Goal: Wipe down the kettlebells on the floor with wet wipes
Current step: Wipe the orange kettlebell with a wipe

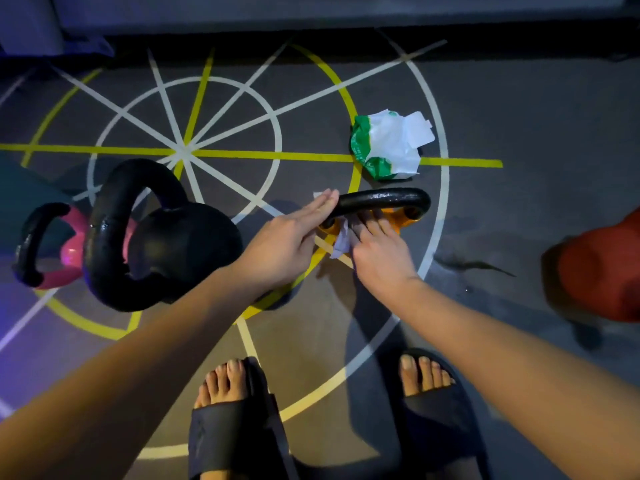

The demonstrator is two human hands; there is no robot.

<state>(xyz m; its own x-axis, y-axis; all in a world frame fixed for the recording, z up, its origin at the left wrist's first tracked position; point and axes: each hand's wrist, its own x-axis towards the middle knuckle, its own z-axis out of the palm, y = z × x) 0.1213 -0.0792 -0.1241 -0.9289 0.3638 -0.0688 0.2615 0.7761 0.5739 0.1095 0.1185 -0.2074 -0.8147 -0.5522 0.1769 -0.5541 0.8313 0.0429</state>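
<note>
Orange kettlebell stood on the floor just ahead of the person's feet, seen from straight above, so most of its body was hidden under its black handle and the two hands. The right hand lay on the body with fingers stretched forward under the handle, pressing a white wipe against the orange surface; the thumb was out of sight, so any pinch on the wipe could not be told. The left hand was flat, fingers straight and together, their tips against the handle's left end. A white corner showed behind those fingertips; whether it belonged to the same wipe was unclear.

Just beyond the handle lay a crumpled green and white wipes packet. To the left a large black kettlebell leaned on its side, partly covering a pink kettlebell. A red object was cut off by the right edge. Dark sandals were cropped at the bottom.
</note>
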